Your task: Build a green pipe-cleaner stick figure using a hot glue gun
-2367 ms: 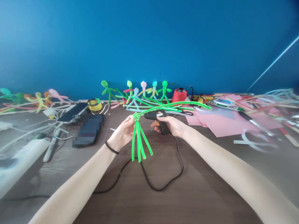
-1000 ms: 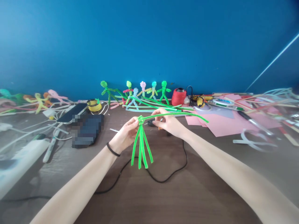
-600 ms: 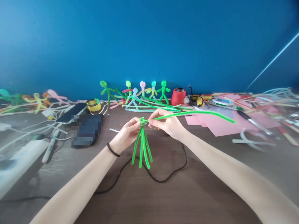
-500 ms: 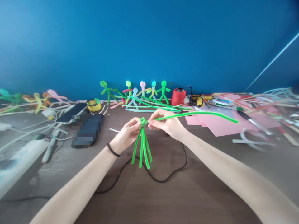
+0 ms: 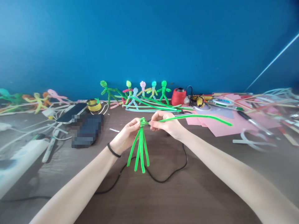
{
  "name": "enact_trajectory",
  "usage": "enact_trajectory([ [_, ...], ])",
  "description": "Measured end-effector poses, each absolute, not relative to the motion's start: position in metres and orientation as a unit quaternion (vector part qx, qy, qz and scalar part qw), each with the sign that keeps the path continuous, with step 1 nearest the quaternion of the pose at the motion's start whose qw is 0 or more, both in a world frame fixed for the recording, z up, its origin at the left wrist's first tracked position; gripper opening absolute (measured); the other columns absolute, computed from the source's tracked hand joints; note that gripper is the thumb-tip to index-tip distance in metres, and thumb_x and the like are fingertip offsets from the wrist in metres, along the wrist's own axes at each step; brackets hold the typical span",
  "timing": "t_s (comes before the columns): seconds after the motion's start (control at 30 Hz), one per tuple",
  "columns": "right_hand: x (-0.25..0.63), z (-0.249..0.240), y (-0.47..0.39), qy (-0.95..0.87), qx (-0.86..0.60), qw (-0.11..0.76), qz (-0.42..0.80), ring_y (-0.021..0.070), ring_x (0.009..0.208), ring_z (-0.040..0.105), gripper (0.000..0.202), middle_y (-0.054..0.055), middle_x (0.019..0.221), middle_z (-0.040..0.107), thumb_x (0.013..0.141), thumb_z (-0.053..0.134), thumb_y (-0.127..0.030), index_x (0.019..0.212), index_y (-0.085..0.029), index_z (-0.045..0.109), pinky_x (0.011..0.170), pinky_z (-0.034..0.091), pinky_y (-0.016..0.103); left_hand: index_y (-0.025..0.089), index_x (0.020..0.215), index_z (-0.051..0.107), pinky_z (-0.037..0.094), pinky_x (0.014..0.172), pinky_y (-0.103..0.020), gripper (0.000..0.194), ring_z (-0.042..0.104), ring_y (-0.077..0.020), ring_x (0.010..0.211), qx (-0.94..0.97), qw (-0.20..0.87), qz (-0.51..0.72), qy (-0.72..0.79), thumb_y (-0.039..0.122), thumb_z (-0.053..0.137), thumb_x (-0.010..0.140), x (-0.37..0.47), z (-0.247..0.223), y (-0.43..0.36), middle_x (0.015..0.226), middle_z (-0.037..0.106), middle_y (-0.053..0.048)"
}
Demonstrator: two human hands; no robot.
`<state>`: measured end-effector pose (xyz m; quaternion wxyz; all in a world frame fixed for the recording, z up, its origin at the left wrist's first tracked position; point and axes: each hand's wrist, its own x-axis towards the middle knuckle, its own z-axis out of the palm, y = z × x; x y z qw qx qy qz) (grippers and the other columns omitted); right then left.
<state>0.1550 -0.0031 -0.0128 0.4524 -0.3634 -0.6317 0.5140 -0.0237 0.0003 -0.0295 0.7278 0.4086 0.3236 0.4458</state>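
Observation:
My left hand (image 5: 130,132) pinches the top of a green pipe-cleaner bundle (image 5: 141,149), whose several loose ends hang down and fan out above the dark table. A long green pipe cleaner (image 5: 198,116) is pinched in my right hand (image 5: 167,124), just right of the bundle's top. Its free end stretches out to the right over pink paper (image 5: 233,124), and its near end reaches the bundle's top. Fingers partly hide where the two meet.
Pipe-cleaner figures (image 5: 164,90) stand along the blue wall behind loose green pipe cleaners. A red spool (image 5: 178,97) is to their right. Phones (image 5: 90,129) and white cables lie left. A black cord (image 5: 161,181) crosses the table below my hands.
The bundle's hanging ends have swung slightly left. My right hand has shifted a little to the right, and the long pipe cleaner's free end has moved left and down.

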Motion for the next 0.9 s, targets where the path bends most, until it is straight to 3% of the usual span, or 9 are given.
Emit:
enact_trajectory([
  [0.4, 0.157, -0.018, 0.001, -0.637, -0.334, 0.448, 0.532, 0.0106, 0.055, 0.058, 0.025, -0.002, 0.060, 0.061, 0.064, 0.071, -0.034, 0.070, -0.017, 0.054, 0.053, 0.045, 0.023, 0.016, 0.072, 0.058, 0.038, 0.050, -0.020, 0.021, 0.050, -0.0076, 0.054, 0.393, 0.751, 0.428, 0.314, 0.023, 0.074, 0.060, -0.021, -0.028, -0.003, 0.063, 0.055, 0.003],
  [0.67, 0.154, -0.023, 0.001, -0.587, -0.273, 0.442, 0.621, 0.0089, 0.052, 0.056, 0.023, -0.002, 0.057, 0.060, 0.065, 0.072, -0.030, 0.069, -0.015, 0.055, 0.051, 0.043, 0.021, 0.016, 0.073, 0.059, 0.038, 0.054, -0.021, 0.027, 0.054, -0.0109, 0.063, 0.404, 0.787, 0.399, 0.240, 0.025, 0.077, 0.056, -0.022, -0.032, -0.002, 0.069, 0.058, 0.000],
  [0.9, 0.154, -0.027, 0.000, -0.579, -0.217, 0.413, 0.669, 0.0087, 0.054, 0.056, 0.016, -0.003, 0.061, 0.061, 0.069, 0.069, -0.026, 0.079, -0.018, 0.059, 0.054, 0.044, 0.022, 0.016, 0.075, 0.059, 0.040, 0.068, -0.027, 0.028, 0.057, -0.0165, 0.076, 0.443, 0.785, 0.376, 0.213, 0.030, 0.076, 0.057, -0.025, -0.037, 0.000, 0.075, 0.060, -0.003],
])
